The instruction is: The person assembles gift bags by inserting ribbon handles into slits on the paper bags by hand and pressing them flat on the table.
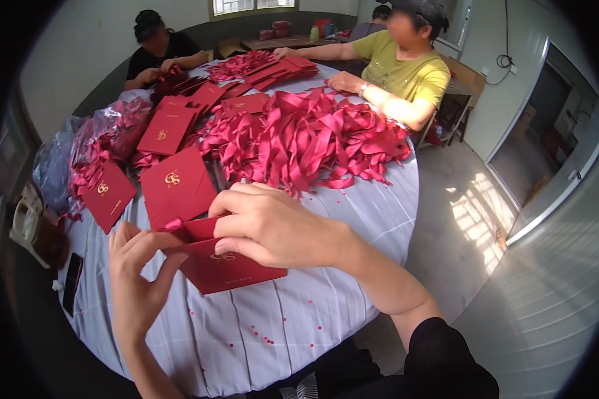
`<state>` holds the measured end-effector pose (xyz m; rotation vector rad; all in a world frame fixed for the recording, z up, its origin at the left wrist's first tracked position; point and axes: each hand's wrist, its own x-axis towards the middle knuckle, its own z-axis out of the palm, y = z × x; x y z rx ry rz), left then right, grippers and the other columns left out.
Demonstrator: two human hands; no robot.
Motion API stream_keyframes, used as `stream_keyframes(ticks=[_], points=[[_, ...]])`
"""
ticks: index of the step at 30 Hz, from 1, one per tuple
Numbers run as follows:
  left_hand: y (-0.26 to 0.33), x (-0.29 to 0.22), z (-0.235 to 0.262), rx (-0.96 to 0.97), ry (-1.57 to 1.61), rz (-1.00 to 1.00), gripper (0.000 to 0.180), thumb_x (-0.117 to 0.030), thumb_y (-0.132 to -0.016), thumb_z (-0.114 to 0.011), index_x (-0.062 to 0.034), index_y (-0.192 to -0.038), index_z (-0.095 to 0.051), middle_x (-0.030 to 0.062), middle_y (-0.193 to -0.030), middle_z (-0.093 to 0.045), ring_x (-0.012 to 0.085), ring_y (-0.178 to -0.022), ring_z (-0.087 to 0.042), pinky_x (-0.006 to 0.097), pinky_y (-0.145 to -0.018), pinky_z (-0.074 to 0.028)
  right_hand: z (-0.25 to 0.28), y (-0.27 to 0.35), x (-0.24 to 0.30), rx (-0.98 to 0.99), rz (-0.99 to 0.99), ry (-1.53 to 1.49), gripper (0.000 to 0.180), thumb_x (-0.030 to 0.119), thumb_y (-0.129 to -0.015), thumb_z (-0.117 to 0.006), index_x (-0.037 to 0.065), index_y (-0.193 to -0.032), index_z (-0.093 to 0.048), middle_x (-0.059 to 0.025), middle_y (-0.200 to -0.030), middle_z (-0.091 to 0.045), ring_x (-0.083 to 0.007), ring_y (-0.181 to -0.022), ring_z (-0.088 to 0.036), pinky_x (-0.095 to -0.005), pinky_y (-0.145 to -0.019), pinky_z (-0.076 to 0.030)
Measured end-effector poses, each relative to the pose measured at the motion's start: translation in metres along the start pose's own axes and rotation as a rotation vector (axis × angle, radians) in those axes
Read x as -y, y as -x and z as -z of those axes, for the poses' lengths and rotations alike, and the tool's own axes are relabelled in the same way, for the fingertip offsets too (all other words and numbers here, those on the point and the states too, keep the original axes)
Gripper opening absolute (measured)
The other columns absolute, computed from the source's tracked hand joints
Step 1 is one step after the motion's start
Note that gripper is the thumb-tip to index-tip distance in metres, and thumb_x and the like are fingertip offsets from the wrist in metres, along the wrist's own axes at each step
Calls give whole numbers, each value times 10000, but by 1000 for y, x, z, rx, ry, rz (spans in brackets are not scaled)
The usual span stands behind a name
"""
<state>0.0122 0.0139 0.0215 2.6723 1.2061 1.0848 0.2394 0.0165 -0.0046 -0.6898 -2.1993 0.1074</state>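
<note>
Head: hands (199,256) near table edge (406,219)

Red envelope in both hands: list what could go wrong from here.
1. The right hand covers most of the red envelope, so the ribbon end pinched by the left hand might be threaded blind and crease the flap.
2. The ribbon pile lies close behind; loose strands could snag and drag.
</note>
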Motion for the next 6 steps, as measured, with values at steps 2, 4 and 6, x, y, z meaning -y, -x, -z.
stream_keyframes(ticks=[2, 4, 6], points=[[3, 8, 3, 76, 204, 74, 142, 1, -678, -715, -33, -783, -627, 31, -739, -630, 148, -562, -459, 280, -566, -380, 0, -1, 1, 1, 15, -42, 152, 157, -801, -678, 20, -787, -613, -105, -939, -564, -269, -860, -540, -371, -786, -435], [5, 13, 0, 114, 268, 164, 137, 15, -700, -699, -24, -805, -621, 48, -738, -628, 146, -552, -465, 277, -539, -383, 0, -2, -2, 36, 22, -72, 130, 155, -815, -665, 30, -840, -639, -103, -964, -574, -267, -892, -548, -366, -806, -436], [4, 14, -7, 130, 396, 288, 133, 27, -748, -677, -22, -853, -613, 91, -749, -631, 155, -592, -521, 276, -594, -446, 12, -4, -9, 67, -188, -343, 132, 176, -865, -628, 49, -875, -664, -100, -1049, -598, -233, -1034, -564, -376, -939, -412]])
